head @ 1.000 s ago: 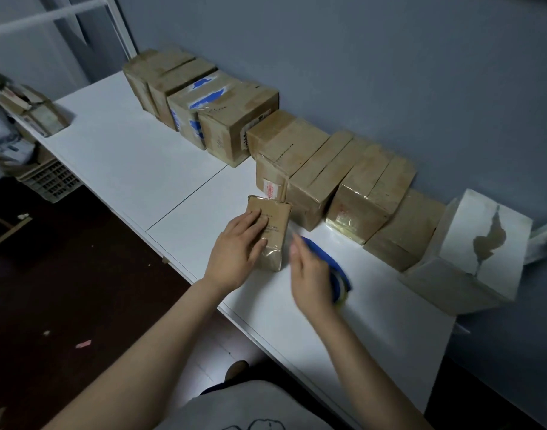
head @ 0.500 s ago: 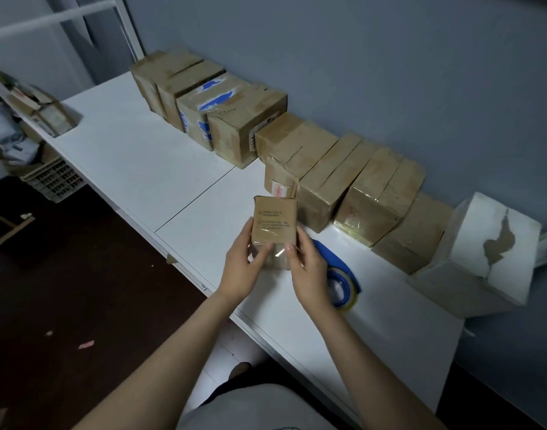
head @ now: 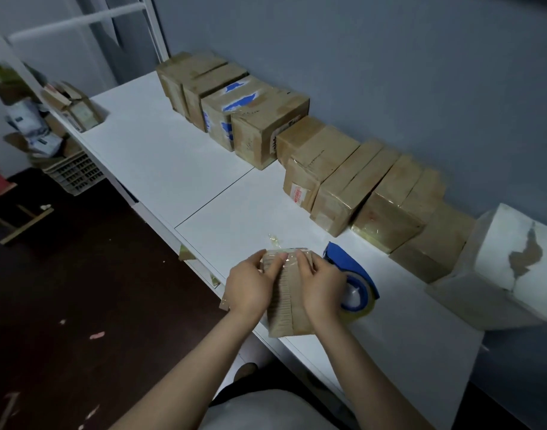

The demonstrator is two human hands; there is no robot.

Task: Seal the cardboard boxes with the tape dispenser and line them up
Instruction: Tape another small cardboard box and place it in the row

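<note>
Now my left hand [head: 250, 287] grips the box [head: 286, 294] over the table's [head: 173, 156] near edge. My right hand [head: 320, 288] grips it too, thumbs pressing tape. The dispenser [head: 357, 273] lies just right. Sealing seems nearly finished; next I'd set the box in the row [head: 343, 169].

Brown cardboard boxes [head: 337, 156] lined the white worktop's [head: 160, 156] back edge, a white box [head: 507, 268] at the row's right end. A small flat cardboard box [head: 286, 296] was at the front edge, a blue tape dispenser [head: 352, 265] just right of it.
</note>
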